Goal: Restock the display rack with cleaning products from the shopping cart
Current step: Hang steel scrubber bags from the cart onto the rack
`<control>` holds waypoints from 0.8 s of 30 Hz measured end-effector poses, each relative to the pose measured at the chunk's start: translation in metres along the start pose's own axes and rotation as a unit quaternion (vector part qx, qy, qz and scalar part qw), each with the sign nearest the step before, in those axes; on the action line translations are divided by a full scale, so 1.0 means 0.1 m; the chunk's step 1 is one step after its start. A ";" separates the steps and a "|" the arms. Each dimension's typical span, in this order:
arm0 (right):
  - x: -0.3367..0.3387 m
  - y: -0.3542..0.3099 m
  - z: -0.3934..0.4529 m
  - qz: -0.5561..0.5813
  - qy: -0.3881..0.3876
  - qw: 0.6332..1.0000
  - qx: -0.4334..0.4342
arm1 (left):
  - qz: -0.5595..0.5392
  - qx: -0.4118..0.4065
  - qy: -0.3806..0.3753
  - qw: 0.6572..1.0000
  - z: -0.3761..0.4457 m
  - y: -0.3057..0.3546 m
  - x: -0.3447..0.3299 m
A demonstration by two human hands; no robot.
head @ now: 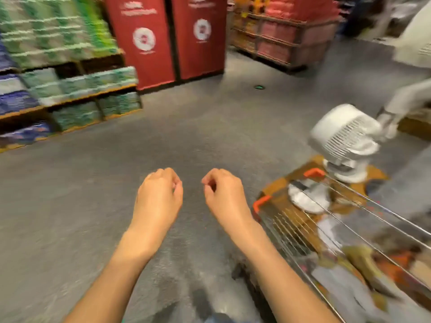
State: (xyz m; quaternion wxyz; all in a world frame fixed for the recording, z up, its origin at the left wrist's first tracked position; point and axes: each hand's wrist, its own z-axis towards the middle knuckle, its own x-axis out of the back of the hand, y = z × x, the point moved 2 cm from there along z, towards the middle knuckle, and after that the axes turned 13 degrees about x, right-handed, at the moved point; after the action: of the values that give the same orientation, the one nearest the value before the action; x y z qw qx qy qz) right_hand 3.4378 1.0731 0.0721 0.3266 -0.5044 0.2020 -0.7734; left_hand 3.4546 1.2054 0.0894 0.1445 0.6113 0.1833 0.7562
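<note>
Although motion blur covers most of the head view, the main items can be located. Two red panels (165, 38) stand at top centre, each bearing a round white emblem with lines of white writing above it; none of that writing can be read. The display rack (67, 99) at left holds stacked packs in green, teal and blue on orange-edged shelves; their labels are smeared and no brand can be made out. The rack is cut off by the left edge.

The left hand (158, 197) and the right hand (225, 197) are extended side by side over the grey floor (210, 127), apart from each other and touching nothing. The fingers of both hands are loosely curled inward with the thumbs near the fingertips, and both hold nothing.

The shopping cart (338, 231) sits at lower right, just beside the right forearm. Its wire basket has orange corner caps and is cut off by the right and bottom edges. Its contents appear as brown, white, orange and olive shapes; individual cleaning products cannot be identified and no label is legible. A round white item (307, 197) lies near the front of the basket.

A white fan (345, 138) is tilted above the cart's front end, gripped by another person's gloved hand (384, 124). That person is mostly out of frame at right. A pallet of pink packs (284, 36) stands at top right, heavily blurred.
</note>
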 end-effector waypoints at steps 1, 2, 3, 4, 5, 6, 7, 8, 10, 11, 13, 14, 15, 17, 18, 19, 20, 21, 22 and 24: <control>0.19 0.18 -0.10 -0.013 0.020 0.999 -0.032 | -0.007 -0.030 -0.016 0.999 -0.03 0.21 -0.16; 0.36 0.35 -0.22 -0.024 0.036 0.997 -0.064 | -0.012 -0.055 -0.034 0.998 -0.06 0.41 -0.32; 0.51 0.49 -0.34 -0.032 0.049 0.994 -0.096 | -0.017 -0.076 -0.055 0.995 -0.11 0.60 -0.46; 0.67 0.63 -0.46 -0.039 0.065 0.989 -0.127 | -0.024 -0.099 -0.077 0.992 -0.16 0.81 -0.60; 0.83 0.76 -0.59 -0.044 0.081 0.983 -0.156 | -0.031 -0.123 -0.098 0.987 -0.22 1.02 -0.75; 0.97 0.89 -0.71 -0.048 0.097 0.977 -0.182 | -0.041 -0.148 -0.117 0.981 -0.28 1.24 -0.88; 1.13 1.01 -0.85 -0.053 0.117 0.970 -0.207 | -0.049 -0.172 -0.136 0.974 -0.37 1.46 -1.01; 1.29 1.13 -1.00 -0.061 0.133 0.962 -0.232 | -0.051 -0.194 -0.155 0.967 -0.48 1.69 -1.14; 1.59 1.38 -1.27 -0.075 0.156 0.946 -0.273 | -0.060 -0.232 -0.185 0.953 -0.71 2.12 -1.37; 1.74 1.52 -1.41 -0.082 0.167 0.938 -0.291 | -0.070 -0.251 -0.198 0.945 -0.83 2.32 -1.48; 2.01 1.76 -1.70 -0.101 0.189 0.918 -0.335 | -0.085 -0.276 -0.232 0.929 -1.05 2.63 -1.72; 2.14 1.86 -1.83 -0.113 0.201 0.907 -0.352 | -0.084 -0.287 -0.250 0.921 -1.15 2.76 -1.86; 2.26 1.96 -1.97 -0.123 0.213 0.896 -0.369 | -0.079 -0.295 -0.273 0.912 -1.24 2.86 -2.00; 2.45 2.11 -2.25 -0.136 0.238 0.873 -0.404 | -0.085 -0.300 -0.332 0.890 -1.39 3.00 -2.26; 2.53 2.19 -2.38 -0.135 0.251 0.862 -0.419 | -0.085 -0.301 -0.357 0.880 -1.45 3.06 -2.40; 2.58 2.27 -2.50 -0.130 0.265 0.850 -0.436 | -0.077 -0.294 -0.382 0.873 -1.51 3.11 -2.55; 2.59 2.35 -2.61 -0.124 0.274 0.836 -0.459 | -0.067 -0.274 -0.407 0.869 -1.54 3.14 -2.70; 2.58 2.44 -2.73 -0.113 0.281 0.821 -0.485 | -0.061 -0.247 -0.435 0.864 -1.57 3.15 -2.87; 2.55 2.53 -2.84 -0.099 0.284 0.807 -0.508 | -0.056 -0.209 -0.467 0.857 -1.57 3.13 -3.05; 2.40 2.73 -3.00 -0.065 0.267 0.787 -0.552 | -0.019 -0.133 -0.531 0.837 -1.57 3.04 -3.44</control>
State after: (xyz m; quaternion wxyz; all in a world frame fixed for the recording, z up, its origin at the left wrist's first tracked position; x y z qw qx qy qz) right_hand 3.1799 0.7052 -0.0708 -0.1256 -0.3836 0.6400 -0.6538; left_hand 3.3753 0.7666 -0.1020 0.3138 0.8902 -0.0118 0.3300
